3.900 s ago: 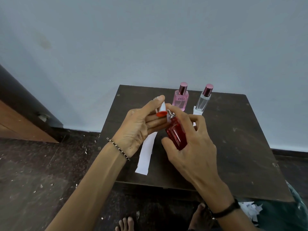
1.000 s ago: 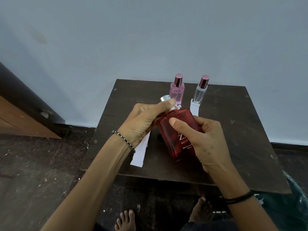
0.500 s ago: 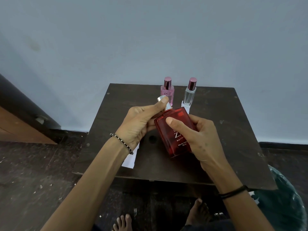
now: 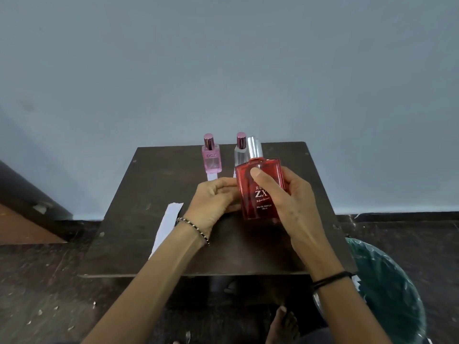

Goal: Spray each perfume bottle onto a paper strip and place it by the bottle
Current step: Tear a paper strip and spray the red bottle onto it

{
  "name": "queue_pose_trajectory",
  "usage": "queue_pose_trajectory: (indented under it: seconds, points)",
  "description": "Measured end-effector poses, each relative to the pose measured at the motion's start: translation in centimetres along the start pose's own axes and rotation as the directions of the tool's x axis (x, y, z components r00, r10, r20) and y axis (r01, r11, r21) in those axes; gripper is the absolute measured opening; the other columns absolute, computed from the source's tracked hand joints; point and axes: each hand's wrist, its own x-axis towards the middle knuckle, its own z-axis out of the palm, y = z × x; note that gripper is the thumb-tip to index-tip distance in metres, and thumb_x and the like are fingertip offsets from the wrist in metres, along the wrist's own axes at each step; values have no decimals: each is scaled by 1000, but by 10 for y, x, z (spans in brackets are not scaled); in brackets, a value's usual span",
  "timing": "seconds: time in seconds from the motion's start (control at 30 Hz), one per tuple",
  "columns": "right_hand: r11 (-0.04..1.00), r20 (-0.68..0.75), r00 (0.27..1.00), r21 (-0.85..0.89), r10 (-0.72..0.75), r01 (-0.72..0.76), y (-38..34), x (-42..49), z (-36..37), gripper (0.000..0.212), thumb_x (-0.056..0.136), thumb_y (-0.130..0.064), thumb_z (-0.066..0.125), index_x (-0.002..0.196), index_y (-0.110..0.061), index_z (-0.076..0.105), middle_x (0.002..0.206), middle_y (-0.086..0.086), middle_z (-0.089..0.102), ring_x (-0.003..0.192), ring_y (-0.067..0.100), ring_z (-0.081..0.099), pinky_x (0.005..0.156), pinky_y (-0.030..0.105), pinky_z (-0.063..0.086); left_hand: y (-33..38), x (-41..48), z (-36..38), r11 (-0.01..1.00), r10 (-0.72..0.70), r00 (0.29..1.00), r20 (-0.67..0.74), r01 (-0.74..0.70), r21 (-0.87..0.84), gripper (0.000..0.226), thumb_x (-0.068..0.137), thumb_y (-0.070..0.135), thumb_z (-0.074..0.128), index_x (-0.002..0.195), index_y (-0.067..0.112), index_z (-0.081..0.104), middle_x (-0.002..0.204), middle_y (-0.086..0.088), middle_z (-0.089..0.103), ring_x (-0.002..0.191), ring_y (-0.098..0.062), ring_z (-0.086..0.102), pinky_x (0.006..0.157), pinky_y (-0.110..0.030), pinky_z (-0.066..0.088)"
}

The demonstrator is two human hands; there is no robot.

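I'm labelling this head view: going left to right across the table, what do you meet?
Paper strip → pink bottle → left hand → red bottle → right hand. The clear bottle sits partly behind the red one, so I leave it out.

I see both forearms bare, no sleeves. The left hand point(image 4: 213, 199) has a thin beaded bracelet, dark and pale beads alternating, at its wrist. The right hand point(image 4: 291, 194) has a plain black band around its wrist. One bare foot point(image 4: 283, 324) shows below that band.
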Motion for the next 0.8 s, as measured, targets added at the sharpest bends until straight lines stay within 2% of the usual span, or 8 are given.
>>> queue_pose_trajectory:
  seconds: [0.13, 0.27, 0.33, 0.47, 0.6, 0.67, 0.73, 0.8]
  points:
    - [996, -54, 996, -61, -72, 68, -4, 17, -20, 36, 85, -60, 68, 115, -41, 64, 104, -14, 73, 91, 2, 72, 78, 27, 61, 4, 15, 30, 992, -2, 998, 64, -6, 125, 30, 95, -14, 53, 88, 10, 70, 82, -9, 75, 73, -17, 74, 69, -25, 64]
    - [987, -62, 989, -93, -136, 130, -9, 41, -41, 30, 88, -58, 66, 114, -45, 60, 103, -23, 69, 89, -8, 68, 61, 7, 54, 5, 28, 49, 971, -6, 998, 59, -9, 239, 23, 89, -4, 71, 109, 8, 68, 97, -13, 77, 90, -20, 76, 83, -33, 63]
    - [983, -53, 988, -122, -142, 135, -9, 55, -48, 32, 89, -59, 64, 117, -45, 55, 105, -26, 66, 93, -7, 67, 63, 6, 53, 5, 32, 56, 960, -5, 1000, 17, 0, 279, 27, 89, -2, 71, 115, 5, 66, 107, -20, 74, 97, -29, 75, 89, -40, 62]
    - [984, 9, 994, -135, -113, 113, 2, 82, -56, 52, 91, -57, 62, 134, -32, 48, 130, -10, 61, 114, 10, 60, 88, 24, 50, 2, 40, 64, 962, 21, 996, -90, 4, 272, 17, 89, -1, 72, 103, 8, 67, 105, -16, 72, 68, -17, 73, 80, -35, 64]
    - [985, 65, 992, -125, -111, 119, 9, 96, -56, 51, 92, -55, 63, 135, -33, 48, 127, -15, 62, 109, 0, 62, 90, 23, 50, 2, 48, 74, 952, 57, 984, -170, -3, 305, 13, 87, 6, 77, 94, 11, 67, 86, -5, 72, 43, -5, 63, 47, -17, 58]
    - [988, 86, 989, -93, -119, 127, 11, 99, -58, 43, 92, -52, 65, 130, -35, 52, 119, -21, 65, 104, -9, 65, 79, 14, 54, 2, 52, 81, 955, 50, 979, -196, 11, 297, 14, 86, 9, 79, 85, 14, 65, 78, -3, 71, 35, -3, 60, 40, -13, 52]
    - [987, 101, 986, -77, -130, 138, 14, 103, -61, 35, 93, -48, 67, 124, -38, 55, 114, -23, 68, 102, -14, 64, 72, 7, 53, 2, 56, 88, 959, 66, 977, -204, -5, 283, 16, 87, 9, 78, 78, 15, 66, 75, -5, 73, 36, -3, 61, 43, -11, 52]
    - [985, 117, 983, -81, -144, 154, 16, 106, -65, 35, 93, -46, 67, 125, -37, 55, 114, -23, 69, 104, -13, 64, 74, 5, 52, 2, 58, 94, 966, 73, 977, -202, -19, 258, 5, 91, 9, 73, 86, 8, 73, 85, -12, 78, 52, -10, 69, 58, -16, 59]
